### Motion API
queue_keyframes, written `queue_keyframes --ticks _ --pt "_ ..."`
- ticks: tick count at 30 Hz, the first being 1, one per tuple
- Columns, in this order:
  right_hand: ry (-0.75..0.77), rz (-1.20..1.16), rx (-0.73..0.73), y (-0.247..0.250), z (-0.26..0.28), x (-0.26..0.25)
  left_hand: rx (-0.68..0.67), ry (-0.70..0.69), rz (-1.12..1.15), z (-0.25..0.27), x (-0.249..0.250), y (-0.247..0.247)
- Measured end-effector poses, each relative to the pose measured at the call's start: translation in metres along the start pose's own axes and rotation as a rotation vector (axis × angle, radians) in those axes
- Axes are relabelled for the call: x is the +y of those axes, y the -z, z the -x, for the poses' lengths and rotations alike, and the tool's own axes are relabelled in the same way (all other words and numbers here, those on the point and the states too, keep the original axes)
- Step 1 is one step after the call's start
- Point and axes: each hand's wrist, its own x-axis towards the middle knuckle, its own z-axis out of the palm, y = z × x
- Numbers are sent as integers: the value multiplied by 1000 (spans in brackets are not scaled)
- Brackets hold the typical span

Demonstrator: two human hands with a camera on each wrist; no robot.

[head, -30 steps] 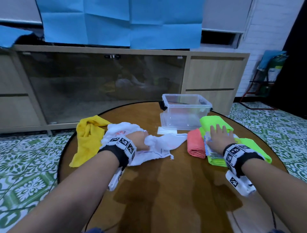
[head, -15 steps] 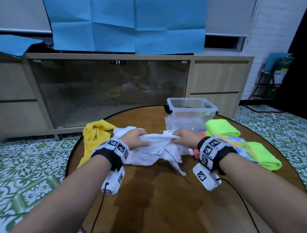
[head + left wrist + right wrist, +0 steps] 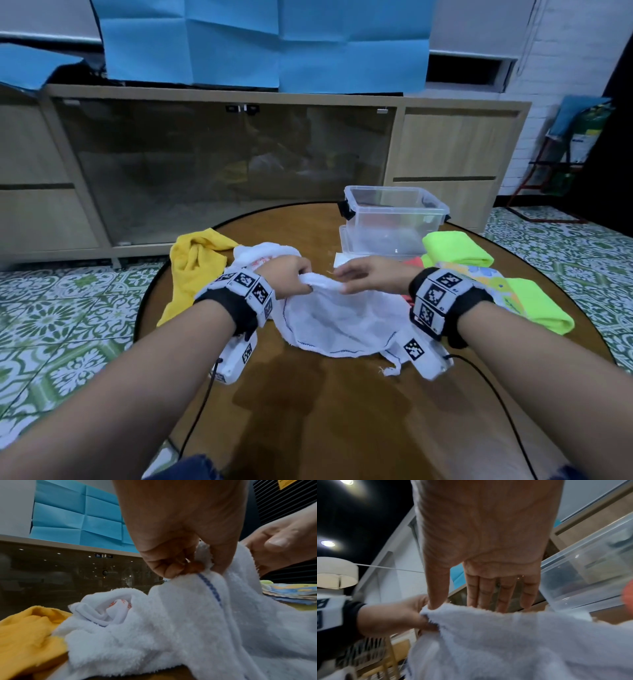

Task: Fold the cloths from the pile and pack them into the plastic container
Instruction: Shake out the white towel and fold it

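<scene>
White cloth [image 3: 337,318]: held at one gathered edge.
Edge pinched by left hand [image 3: 286,278]; right hand [image 3: 371,278] alongside, fingers straight, thumb touching cloth.

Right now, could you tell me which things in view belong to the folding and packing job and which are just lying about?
Part of the job:
- white cloth, gripped by the left hand, right hand at its edge
- yellow cloth
- green cloths
- patterned cloth
- plastic container

Just lying about:
- cabinet
- blue paper sheets
</scene>
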Motion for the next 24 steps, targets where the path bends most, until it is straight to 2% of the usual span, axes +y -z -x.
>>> queue_keyframes --ticks 2,5,8,12,14,17,19,22,24 --pt "47 87 -3 -9 -1 -9 -3 -18 0 5 7 5" --pt "85 214 110 -9 4 -20 -51 -28 7 12 11 16" --pt "38 327 212 3 12 -18 -143 34 -59 17 11 21" --pt "-27 457 198 9 24 -6 -187 92 -97 18 13 22" --pt "-37 395 171 12 27 -4 -160 63 -89 18 19 25" --pt "16 116 153 9 28 -9 -74 -35 -94 17 31 27" --pt "56 15 128 3 26 -16 -31 -74 -62 14 39 24" --pt "42 146 101 -8 17 -20 25 -110 -68 8 48 17" --pt "17 229 126 -11 10 -16 0 -89 -70 6 51 13"
